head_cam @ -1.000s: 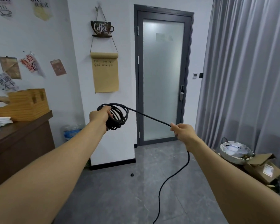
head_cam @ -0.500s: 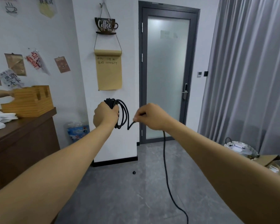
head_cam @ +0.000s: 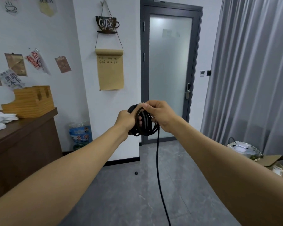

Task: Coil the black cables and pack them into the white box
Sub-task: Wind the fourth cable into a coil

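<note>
Left hand [head_cam: 127, 119]: you gripped the coil [head_cam: 143, 122].
Right hand [head_cam: 160, 115]: you pinched a fresh loop on.
Advice: match loop sizes, keeping the hanging tail [head_cam: 158, 168] untwisted.

left hand [head_cam: 125, 119]: gripping the cable [head_cam: 144, 123] coil
right hand [head_cam: 160, 115]: pinching the coil's top loop
cable tail: hanging to the floor [head_cam: 121, 193]

one head cam, faces fwd toward door [head_cam: 171, 70], arms reach out from below
</note>
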